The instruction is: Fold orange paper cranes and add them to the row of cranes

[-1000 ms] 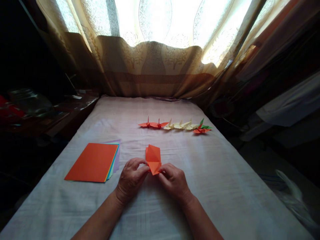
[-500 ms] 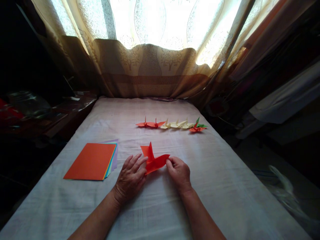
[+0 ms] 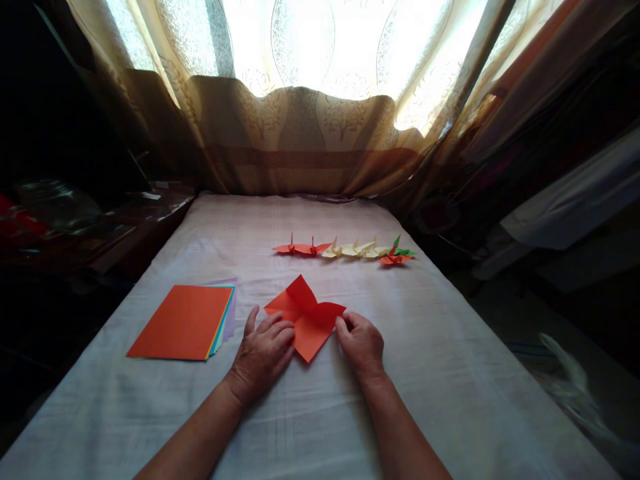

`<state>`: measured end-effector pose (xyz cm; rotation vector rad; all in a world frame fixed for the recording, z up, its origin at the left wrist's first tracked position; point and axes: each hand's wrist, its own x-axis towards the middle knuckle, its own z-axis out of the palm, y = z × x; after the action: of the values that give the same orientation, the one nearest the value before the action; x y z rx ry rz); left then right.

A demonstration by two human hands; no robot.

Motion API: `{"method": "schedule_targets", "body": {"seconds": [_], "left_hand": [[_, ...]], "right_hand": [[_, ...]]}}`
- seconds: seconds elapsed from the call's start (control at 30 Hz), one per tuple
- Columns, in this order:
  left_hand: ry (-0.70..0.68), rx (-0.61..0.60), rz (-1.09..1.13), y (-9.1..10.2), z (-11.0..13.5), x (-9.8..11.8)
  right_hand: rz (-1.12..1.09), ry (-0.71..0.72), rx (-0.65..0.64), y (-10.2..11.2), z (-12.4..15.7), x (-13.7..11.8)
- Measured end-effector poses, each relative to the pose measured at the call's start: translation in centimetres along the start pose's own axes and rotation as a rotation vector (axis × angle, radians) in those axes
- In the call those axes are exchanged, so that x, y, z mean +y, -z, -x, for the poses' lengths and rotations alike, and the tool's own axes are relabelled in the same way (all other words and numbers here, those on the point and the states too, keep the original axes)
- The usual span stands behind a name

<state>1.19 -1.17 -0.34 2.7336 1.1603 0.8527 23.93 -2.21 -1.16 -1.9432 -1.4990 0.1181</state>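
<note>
A creased red-orange sheet of origami paper (image 3: 313, 328) lies partly unfolded on the bed in front of me, its far and right corners raised. My left hand (image 3: 264, 350) rests on the sheet's left part, fingers stretched out and thumb apart. At the right corner, my right hand (image 3: 361, 343) pinches the paper between thumb and forefinger, its other fingers curled in. Left of my hands lies a stack of square coloured paper (image 3: 183, 323), an orange sheet on top with yellow, blue and lilac edges showing beneath.
Beyond my hands stands a row of folded paper cranes: red ones (image 3: 303, 249), cream ones (image 3: 357, 249) and a green one (image 3: 403, 252) behind an orange one (image 3: 395, 259). A white sheet (image 3: 280, 427) covers the bed. A curtain (image 3: 305, 133) hangs at the far end.
The red-orange paper has spread from a narrower folded shape into a wider, flatter one, with a corner now pointing towards me. My left thumb has lifted away; the right hand keeps its pinch.
</note>
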Motion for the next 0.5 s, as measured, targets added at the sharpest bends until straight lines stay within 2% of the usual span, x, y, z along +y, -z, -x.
{"method": "schedule_targets", "body": {"seconds": [0.1, 0.23, 0.5], "left_hand": [[-0.02, -0.05, 0.005, -0.3, -0.3, -0.4], [-0.073, -0.193, -0.002, 0.0, -1.5, -0.8], [-0.137, -0.48, -0.025, 0.3, -6.7, -1.8]], "right_hand": [[0.048, -0.017, -0.009, -0.1, -0.4, 0.2], [0.103, -0.033, -0.014, -0.5, -0.9, 0.3], [0.129, 0.105, 0.036, -0.8, -1.0, 0.6]]}}
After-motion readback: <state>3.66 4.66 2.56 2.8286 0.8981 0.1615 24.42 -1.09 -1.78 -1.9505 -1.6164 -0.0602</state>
